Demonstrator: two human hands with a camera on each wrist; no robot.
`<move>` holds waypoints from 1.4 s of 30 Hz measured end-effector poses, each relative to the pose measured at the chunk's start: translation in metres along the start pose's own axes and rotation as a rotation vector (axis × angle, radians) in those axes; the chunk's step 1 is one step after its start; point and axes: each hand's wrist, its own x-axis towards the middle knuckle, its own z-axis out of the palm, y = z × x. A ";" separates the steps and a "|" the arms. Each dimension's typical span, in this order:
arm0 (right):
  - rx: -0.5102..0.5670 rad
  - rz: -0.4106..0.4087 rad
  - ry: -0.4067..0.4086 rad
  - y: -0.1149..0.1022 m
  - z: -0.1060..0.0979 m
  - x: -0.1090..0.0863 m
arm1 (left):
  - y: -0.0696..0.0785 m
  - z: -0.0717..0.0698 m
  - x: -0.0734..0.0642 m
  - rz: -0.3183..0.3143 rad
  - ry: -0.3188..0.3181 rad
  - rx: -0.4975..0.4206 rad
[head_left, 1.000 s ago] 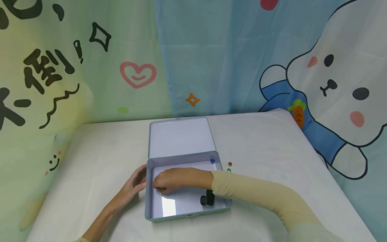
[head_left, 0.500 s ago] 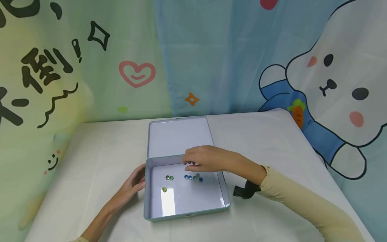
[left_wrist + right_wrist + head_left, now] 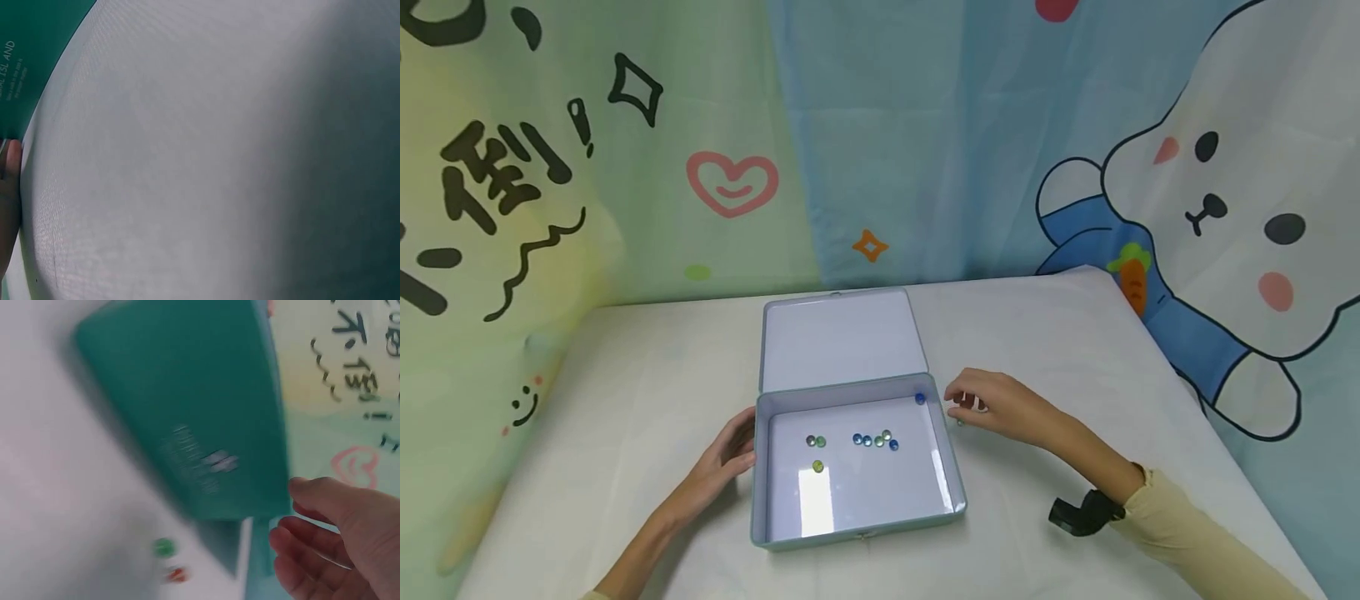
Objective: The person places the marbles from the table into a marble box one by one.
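A shallow tin box (image 3: pixel 857 533) stands with its lid (image 3: pixel 842 342) laid back behind it. Inside are several small glass marbles: a yellow-green marble (image 3: pixel 817 467) at left, a grey-and-green pair behind it, a short row of blue and green ones mid-box, and a dark blue marble (image 3: pixel 920 399) in the back right corner. My left hand (image 3: pixel 724 457) rests its fingers against the box's left wall. Just outside the right wall hovers my right hand (image 3: pixel 996 404), fingers loosely bent and holding nothing. Near it on the cloth lie a green marble (image 3: pixel 164 548) and an orange marble (image 3: pixel 177 575).
White cloth (image 3: pixel 647 358) covers the table. A printed curtain (image 3: pixel 880 142) hangs along the back and both sides. A black wrist camera (image 3: pixel 1082 512) is strapped to the right wrist. Lettering shows on the green outer wall of the box (image 3: pixel 187 381).
The right hand has come out of the box's left part, passed over the back right, and reached the cloth beyond the right wall. The yellow-green marble has rolled slightly right.
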 end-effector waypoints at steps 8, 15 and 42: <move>-0.034 -0.009 0.057 0.038 0.035 -0.014 | -0.001 0.002 0.002 -0.031 0.016 -0.003; -0.096 -0.045 0.060 0.048 0.050 -0.018 | 0.000 0.002 0.002 -0.005 0.011 -0.003; -0.102 -0.097 0.083 0.045 0.043 -0.014 | 0.000 0.001 0.001 -0.006 0.018 0.010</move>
